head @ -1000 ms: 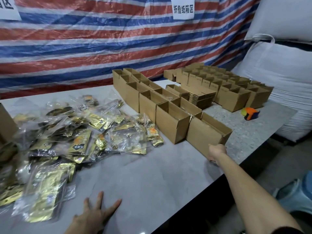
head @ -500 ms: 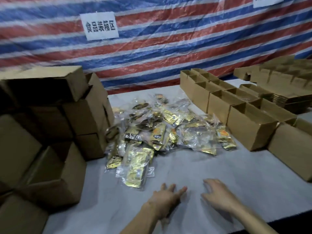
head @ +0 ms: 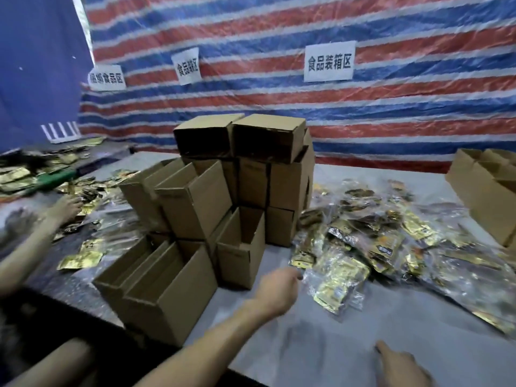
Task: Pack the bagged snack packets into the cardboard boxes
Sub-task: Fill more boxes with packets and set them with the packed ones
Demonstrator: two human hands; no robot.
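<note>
Clear bags of gold snack packets (head: 391, 241) lie heaped on the grey table (head: 321, 344), right of centre. The nearest bag (head: 339, 280) sits at the heap's front left. A pile of open brown cardboard boxes (head: 223, 208) stands left of the heap, and its front box (head: 164, 291) is at the table edge. My left hand (head: 279, 289) reaches over the table, its curled fingertips at the nearest bag's corner; blur hides whether they pinch it. My right hand (head: 402, 364) lies low at the bottom right, fingers out and holding nothing.
Another person's hand (head: 64, 208) rests on loose gold packets (head: 81, 258) at the left. More cardboard boxes (head: 485, 191) stand at the right edge. A striped tarpaulin (head: 279, 101) with paper signs hangs behind the table.
The view has swung left, from the rows of boxes to the stacked pile. My left hand has moved off the table to the nearest bag, and my right hand has left the box it was touching.
</note>
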